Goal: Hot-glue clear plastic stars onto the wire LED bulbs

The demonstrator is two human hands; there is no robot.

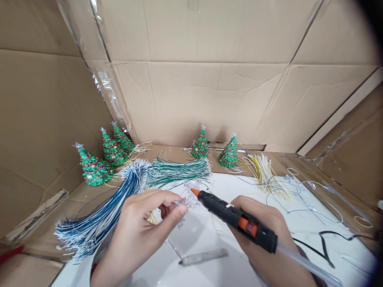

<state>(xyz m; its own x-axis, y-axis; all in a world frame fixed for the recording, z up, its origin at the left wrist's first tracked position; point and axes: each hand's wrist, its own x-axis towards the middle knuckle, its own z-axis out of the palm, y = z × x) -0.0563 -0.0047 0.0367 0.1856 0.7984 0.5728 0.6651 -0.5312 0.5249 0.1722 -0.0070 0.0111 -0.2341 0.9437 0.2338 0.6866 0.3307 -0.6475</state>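
My right hand (pixel 263 235) is closed round a black hot glue gun (pixel 236 219) with an orange trigger, its orange nozzle pointing left. A clear glue stick sticks out of the gun's back end. My left hand (pixel 146 223) pinches a small clear plastic star (pixel 183 202) on a thin wire, held right at the nozzle tip. More clear stars (pixel 191 187) lie just behind the nozzle on the white sheet (pixel 209 239).
Bundles of blue (pixel 98 215), green (pixel 176 171) and yellow (pixel 263 169) wires lie across the table. Glittery green toy trees stand at the left (pixel 94 167) and at the back (pixel 229 153). A loose glue stick (pixel 203 257) lies near me. Cardboard walls enclose the space.
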